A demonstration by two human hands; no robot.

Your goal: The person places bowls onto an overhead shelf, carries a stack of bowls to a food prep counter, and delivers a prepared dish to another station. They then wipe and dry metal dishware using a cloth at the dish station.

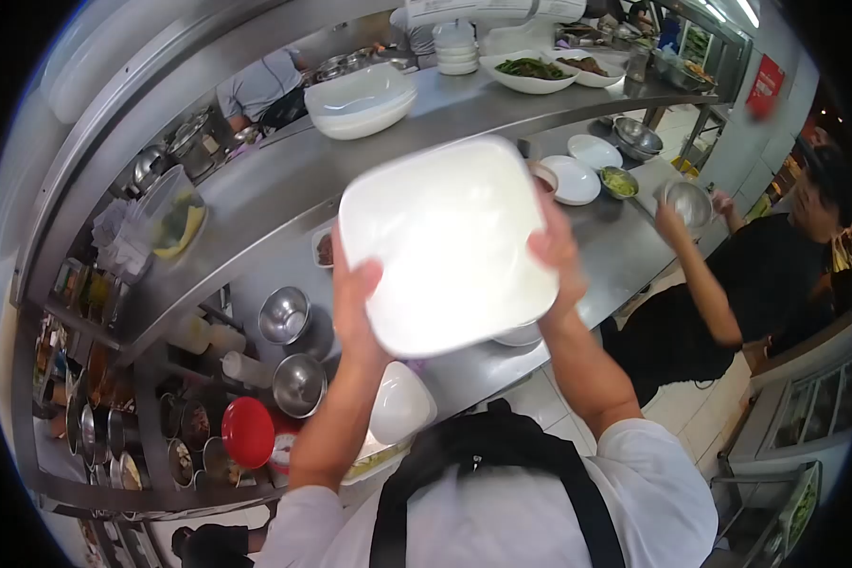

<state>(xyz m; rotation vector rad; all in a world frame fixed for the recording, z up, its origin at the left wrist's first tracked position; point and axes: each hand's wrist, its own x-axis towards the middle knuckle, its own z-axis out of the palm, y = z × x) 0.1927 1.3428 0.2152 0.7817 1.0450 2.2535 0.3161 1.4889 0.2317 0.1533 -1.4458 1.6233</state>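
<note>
A large white square dish is held up in front of me, over the steel counter. My left hand grips its left edge, with the thumb over the rim. On the right edge, my right hand holds it the same way, slightly blurred. The fingers behind the dish are hidden. Beyond it, a stack of white square bowls stands on the steel shelf. Below the dish, another white bowl rests near the counter's front edge.
Steel bowls and a red bowl stand at left. A person in black holds a metal bowl at right. White plates lie on the far counter. Dishes of green vegetables stand on the shelf.
</note>
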